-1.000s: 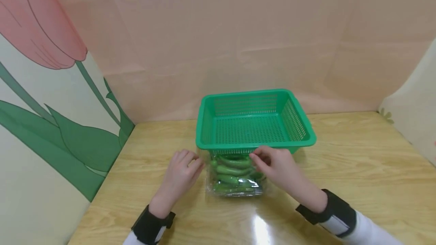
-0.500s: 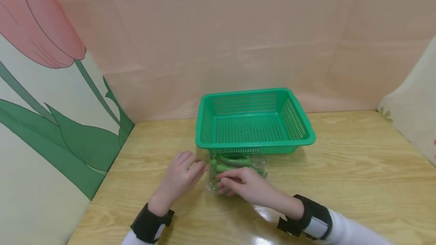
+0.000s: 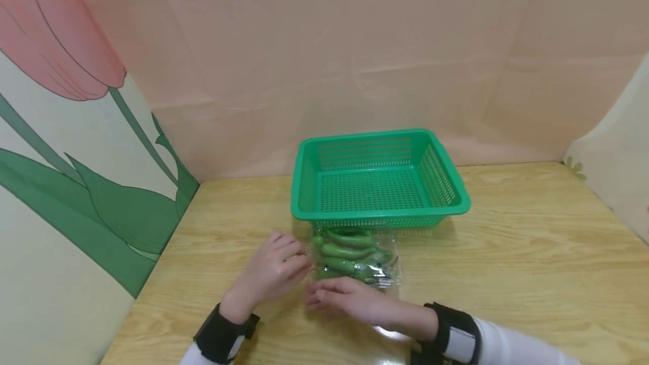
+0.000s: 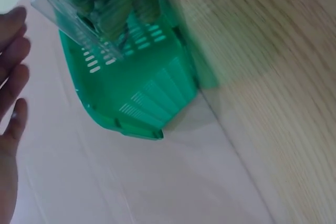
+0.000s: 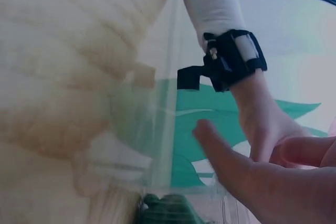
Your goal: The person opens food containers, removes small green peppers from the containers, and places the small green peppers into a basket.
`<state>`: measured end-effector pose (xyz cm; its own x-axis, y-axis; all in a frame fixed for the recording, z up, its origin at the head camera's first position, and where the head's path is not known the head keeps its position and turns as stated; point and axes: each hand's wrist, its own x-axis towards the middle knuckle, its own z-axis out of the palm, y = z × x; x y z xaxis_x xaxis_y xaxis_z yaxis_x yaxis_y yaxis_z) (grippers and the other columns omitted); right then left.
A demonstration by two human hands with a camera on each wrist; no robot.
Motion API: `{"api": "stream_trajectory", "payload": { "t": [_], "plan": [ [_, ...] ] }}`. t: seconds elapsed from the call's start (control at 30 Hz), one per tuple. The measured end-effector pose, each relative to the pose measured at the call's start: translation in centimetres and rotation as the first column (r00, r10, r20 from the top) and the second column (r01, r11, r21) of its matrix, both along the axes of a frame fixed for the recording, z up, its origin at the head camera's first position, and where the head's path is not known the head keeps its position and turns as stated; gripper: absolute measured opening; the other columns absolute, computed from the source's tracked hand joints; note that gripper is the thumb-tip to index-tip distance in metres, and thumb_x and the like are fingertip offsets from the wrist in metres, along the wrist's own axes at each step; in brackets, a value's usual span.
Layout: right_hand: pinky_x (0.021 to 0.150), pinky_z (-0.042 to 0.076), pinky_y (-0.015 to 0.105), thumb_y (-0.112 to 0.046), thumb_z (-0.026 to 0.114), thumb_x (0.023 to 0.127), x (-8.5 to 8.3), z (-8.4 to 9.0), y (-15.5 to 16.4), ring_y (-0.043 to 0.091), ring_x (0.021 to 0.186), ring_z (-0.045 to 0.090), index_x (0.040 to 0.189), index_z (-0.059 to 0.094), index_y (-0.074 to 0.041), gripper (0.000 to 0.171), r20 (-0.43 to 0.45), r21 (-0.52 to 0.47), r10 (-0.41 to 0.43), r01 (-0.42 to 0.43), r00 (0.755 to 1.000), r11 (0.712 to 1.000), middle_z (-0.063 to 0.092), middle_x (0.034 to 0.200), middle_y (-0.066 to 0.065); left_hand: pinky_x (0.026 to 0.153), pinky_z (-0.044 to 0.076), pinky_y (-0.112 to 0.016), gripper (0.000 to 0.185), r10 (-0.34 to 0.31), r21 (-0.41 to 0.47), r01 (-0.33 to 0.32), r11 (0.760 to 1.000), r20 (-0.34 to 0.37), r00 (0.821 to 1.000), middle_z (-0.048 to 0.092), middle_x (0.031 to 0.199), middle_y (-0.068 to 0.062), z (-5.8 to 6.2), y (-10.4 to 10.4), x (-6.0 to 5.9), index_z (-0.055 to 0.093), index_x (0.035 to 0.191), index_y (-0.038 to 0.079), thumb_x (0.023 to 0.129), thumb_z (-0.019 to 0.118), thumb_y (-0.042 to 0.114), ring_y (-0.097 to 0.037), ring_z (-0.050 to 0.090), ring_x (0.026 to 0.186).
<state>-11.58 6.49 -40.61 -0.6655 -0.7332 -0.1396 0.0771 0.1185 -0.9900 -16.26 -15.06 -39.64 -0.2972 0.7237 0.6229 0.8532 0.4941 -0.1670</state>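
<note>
Both hands working the clear pack of green peppers [image 3: 353,257] | left hand [image 3: 274,271] touching its side, fingers relaxed | right hand [image 3: 350,300] lying flat at its near edge, gripping nothing | next, I judge: a firm two-sided hold beside the green basket [image 3: 377,182].

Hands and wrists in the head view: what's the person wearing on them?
Both hands are bare. The left hand and right hand each have a black wrist strap with a white patch, over white sleeves. No rings or gloves show.
</note>
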Motion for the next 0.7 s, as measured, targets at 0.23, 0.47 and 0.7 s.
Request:
{"api": "stream_trajectory", "payload": {
  "t": [0.23, 0.47, 0.7],
  "plan": [
    [0.098, 0.049, 0.051, -0.021, 0.04, 0.102, 1.0, -1.0, -0.4, 0.042, 0.121, 0.052, 0.14, 0.031, 0.012, 0.052, 0.108, -0.056, -0.002, 0.008, 0.994, 0.998, 0.053, 0.129, 0.029, 0.073, 0.047, -0.018, 0.012, -0.04, -0.034, 0.046, 0.998, 0.146, 0.988, 0.062, 0.08, 0.009, 0.1, 0.0, 0.2, 0.068, 0.076, 0.018, 0.071, 0.08, 0.019, -0.007, 0.055, 0.08],
    [0.105, 0.043, 0.049, -0.021, 0.035, 0.103, 1.6, -1.8, -0.8, 0.039, 0.126, 0.049, 0.141, 0.024, 0.014, 0.053, 0.428, -0.262, -0.021, 0.146, 0.904, 0.954, 0.043, 0.138, 0.032, 0.078, 0.049, -0.018, 0.009, -0.038, -0.059, 0.056, 0.997, 0.277, 0.96, 0.068, 0.084, 0.009, -0.1, -0.3, 0.2, 0.072, 0.078, 0.02, 0.072, 0.079, 0.021, -0.005, 0.061, 0.085],
    [0.112, 0.035, 0.045, -0.015, 0.038, 0.102, 1.7, -2.1, -1.0, 0.032, 0.127, 0.049, 0.141, 0.025, 0.015, 0.05, 0.605, -0.28, -0.123, 0.355, 0.787, 0.892, 0.042, 0.14, 0.03, 0.087, 0.051, -0.021, 0.009, -0.051, -0.054, 0.076, 0.996, 0.375, 0.926, 0.069, 0.089, 0.007, -0.1, -0.5, 0.1, 0.073, 0.081, 0.019, 0.075, 0.078, 0.022, -0.006, 0.063, 0.089]
  ]
}}
